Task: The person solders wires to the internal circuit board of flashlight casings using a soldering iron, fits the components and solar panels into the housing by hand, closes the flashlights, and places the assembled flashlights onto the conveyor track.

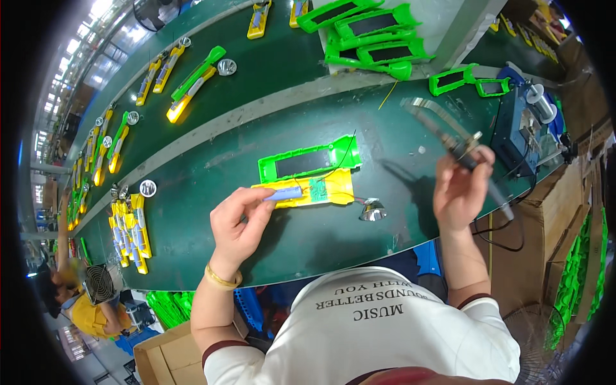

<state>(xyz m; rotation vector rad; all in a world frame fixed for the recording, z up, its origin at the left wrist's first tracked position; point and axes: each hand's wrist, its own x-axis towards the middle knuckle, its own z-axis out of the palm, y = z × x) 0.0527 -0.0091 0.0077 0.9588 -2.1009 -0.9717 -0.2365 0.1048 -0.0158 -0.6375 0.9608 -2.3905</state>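
Observation:
In front of me lies a yellow flashlight half-shell (343,181) with a small green circuit board (318,189) in it. Against its far side rests a green half-shell (305,162) with a dark panel, joined by a thin wire. My left hand (240,215) is closed at the shell's left end, thumb and fingers pinching a blue cylindrical battery (287,193). A silver reflector (373,210) hangs off the right end on wires. Out to the right, my right hand (463,186) grips a soldering iron (463,153) by its dark handle, raised over the bench and blurred by motion.
A blue soldering station (516,128) with a solder spool (542,106) stands at the right. Green shells (375,38) are piled at the back. Yellow flashlight assemblies (130,231) lie at the left, and others sit along the far belt (231,54). Another person (96,314) works at far left.

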